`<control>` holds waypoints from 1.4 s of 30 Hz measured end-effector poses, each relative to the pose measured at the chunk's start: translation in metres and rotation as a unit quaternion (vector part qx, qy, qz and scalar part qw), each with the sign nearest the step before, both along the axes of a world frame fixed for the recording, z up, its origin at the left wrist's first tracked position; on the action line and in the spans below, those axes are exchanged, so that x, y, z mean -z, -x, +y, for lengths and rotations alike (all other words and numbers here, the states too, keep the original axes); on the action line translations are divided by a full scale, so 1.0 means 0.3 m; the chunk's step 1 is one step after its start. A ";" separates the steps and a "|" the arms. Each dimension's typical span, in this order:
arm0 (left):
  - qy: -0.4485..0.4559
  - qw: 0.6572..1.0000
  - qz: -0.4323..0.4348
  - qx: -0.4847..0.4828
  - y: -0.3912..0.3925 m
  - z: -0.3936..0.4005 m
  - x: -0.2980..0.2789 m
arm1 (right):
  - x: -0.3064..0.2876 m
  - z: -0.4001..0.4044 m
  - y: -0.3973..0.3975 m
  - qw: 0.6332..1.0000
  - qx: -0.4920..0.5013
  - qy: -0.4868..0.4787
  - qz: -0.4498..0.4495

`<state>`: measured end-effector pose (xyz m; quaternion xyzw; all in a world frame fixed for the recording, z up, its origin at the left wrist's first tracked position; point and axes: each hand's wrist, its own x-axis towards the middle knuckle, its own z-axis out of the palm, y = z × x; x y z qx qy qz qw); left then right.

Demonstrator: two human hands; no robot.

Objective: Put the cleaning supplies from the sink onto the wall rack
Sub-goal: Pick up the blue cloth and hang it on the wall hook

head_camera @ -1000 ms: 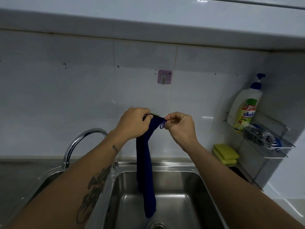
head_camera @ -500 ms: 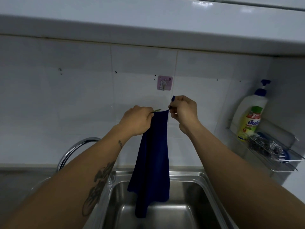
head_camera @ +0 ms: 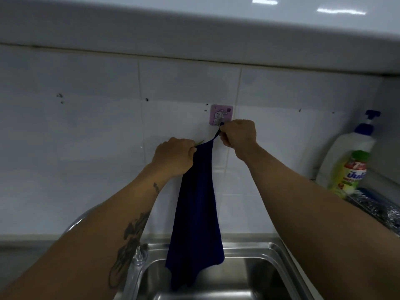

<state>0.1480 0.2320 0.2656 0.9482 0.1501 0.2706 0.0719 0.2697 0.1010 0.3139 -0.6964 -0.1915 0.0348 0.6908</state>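
A dark blue cloth (head_camera: 195, 215) hangs down in front of the white tiled wall, its lower end over the steel sink (head_camera: 270, 254). My left hand (head_camera: 174, 158) pinches the cloth's top edge. My right hand (head_camera: 238, 134) grips the cloth's small loop and holds it right at the metal prong of a purple adhesive wall hook (head_camera: 221, 114). Whether the loop is over the prong is hidden by my fingers. At the far right, a wire wall rack (head_camera: 372, 210) holds a white and green dish soap pump bottle (head_camera: 349, 161) and a steel scourer (head_camera: 389, 215).
A curved chrome faucet (head_camera: 74, 221) arcs behind my left forearm, left of the sink. A white overhead ledge (head_camera: 194, 29) juts out above the tiles. My right forearm covers the counter corner below the rack.
Both hands have lifted the blue cloth from over the sink up to the purple hook; my right hand now holds the loop at the prong. The view has tilted upward.
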 end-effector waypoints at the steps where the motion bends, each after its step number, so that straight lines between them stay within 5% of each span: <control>1: 0.000 1.000 -0.004 0.000 -0.007 0.006 0.002 | 0.000 0.009 -0.008 1.000 0.007 0.000 -0.002; 16: 0.044 0.999 0.006 0.022 -0.020 0.014 0.018 | -0.031 0.020 -0.033 0.998 -0.017 0.052 0.044; 27: 0.060 0.998 0.008 0.029 -0.025 -0.010 0.040 | -0.040 0.063 -0.023 0.993 0.005 0.003 0.120; 33: 0.074 0.996 0.026 0.034 -0.027 -0.025 0.074 | 0.021 0.092 -0.008 0.981 0.098 0.140 -0.093; 39: 0.076 0.996 0.013 0.035 -0.024 -0.013 0.103 | 0.110 0.072 -0.043 0.977 0.019 0.134 -0.165; 42: 0.079 0.996 -0.004 0.037 -0.020 -0.014 0.116 | 0.174 0.049 -0.056 0.962 -0.084 0.218 -0.139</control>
